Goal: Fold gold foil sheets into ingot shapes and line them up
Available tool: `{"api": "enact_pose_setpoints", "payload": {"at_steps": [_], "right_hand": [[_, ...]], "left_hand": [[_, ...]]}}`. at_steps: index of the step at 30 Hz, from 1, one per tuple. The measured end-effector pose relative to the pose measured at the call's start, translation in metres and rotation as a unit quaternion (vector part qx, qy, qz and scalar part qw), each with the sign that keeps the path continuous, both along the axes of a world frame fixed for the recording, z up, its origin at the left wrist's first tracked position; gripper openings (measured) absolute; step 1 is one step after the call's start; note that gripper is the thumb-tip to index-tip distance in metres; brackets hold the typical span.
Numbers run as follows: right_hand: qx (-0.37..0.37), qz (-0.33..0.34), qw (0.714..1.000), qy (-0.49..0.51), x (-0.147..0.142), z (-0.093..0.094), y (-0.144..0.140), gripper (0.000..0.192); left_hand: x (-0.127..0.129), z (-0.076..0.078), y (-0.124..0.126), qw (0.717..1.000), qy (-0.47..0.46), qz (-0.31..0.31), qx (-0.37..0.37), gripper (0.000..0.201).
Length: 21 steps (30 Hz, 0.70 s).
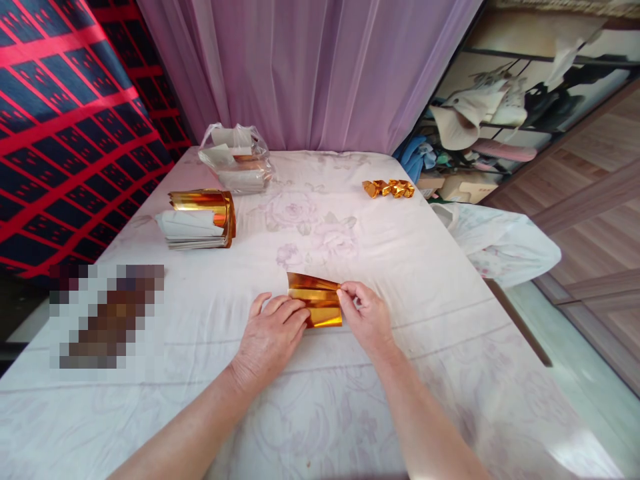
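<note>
At the centre of the frame, a little below the middle, we see a shiny, creased, rectangular sheet of gold foil point(323, 312), its folds running roughly from left to right. Our left hand point(275, 327) lies over its left end, fingers slightly bent, and hides that part from us; we cannot tell whether the thumb grips underneath. Our right hand point(365, 313) is drawn narrow, pinching the sheet's upper right edge between thumb and fingertip.

Beneath lies a table covered with a pale, flower-printed cloth point(350, 413). To the upper left of our hands, well apart from them, we see a curved stack of gold foil and whitish paper sheets point(196, 230). Just beyond it, a clear, crinkled plastic bag point(237, 163) holds more whitish and gold sheets. Towards the upper right of the tabletop, near its edge, sits a short row of folded, crumpled-looking gold foil pieces point(389, 189). At the lower left, a pixelated patch blocks our view of something dark brown.

Farther out, a purple hanging curtain point(310, 73) fills the top centre, and a red and navy patterned cloth point(75, 120) the upper left. At the upper right, a crowded shelf holds a cream-coloured cap point(457, 123); below it, beside the table, we find a whitish plastic bag point(515, 243).
</note>
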State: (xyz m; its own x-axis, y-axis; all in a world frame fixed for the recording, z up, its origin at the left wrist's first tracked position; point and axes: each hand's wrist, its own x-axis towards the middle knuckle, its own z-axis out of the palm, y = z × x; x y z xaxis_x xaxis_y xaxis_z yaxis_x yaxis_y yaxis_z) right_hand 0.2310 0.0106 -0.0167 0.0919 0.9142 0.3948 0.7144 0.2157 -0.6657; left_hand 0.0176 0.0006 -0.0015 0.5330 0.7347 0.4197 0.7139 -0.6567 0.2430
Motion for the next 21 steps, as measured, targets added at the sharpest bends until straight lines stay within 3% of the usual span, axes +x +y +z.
{"api": "enact_pose_setpoints", "payload": {"at_steps": [7, 16, 21], "right_hand": [[0.118, 0.012, 0.992, -0.037, -0.017, 0.015, -0.009, 0.018], [0.144, 0.056, 0.988, 0.012, -0.034, 0.020, -0.014, 0.016], [0.125, 0.101, 0.985, 0.061, -0.034, 0.025, -0.015, 0.022]], "left_hand": [[0.007, 0.007, -0.004, 0.998, 0.002, 0.048, -0.028, 0.027], [0.017, 0.010, -0.012, 0.994, -0.077, 0.044, -0.059, 0.037], [0.019, 0.011, -0.012, 0.980, -0.152, 0.041, -0.119, 0.038]]}}
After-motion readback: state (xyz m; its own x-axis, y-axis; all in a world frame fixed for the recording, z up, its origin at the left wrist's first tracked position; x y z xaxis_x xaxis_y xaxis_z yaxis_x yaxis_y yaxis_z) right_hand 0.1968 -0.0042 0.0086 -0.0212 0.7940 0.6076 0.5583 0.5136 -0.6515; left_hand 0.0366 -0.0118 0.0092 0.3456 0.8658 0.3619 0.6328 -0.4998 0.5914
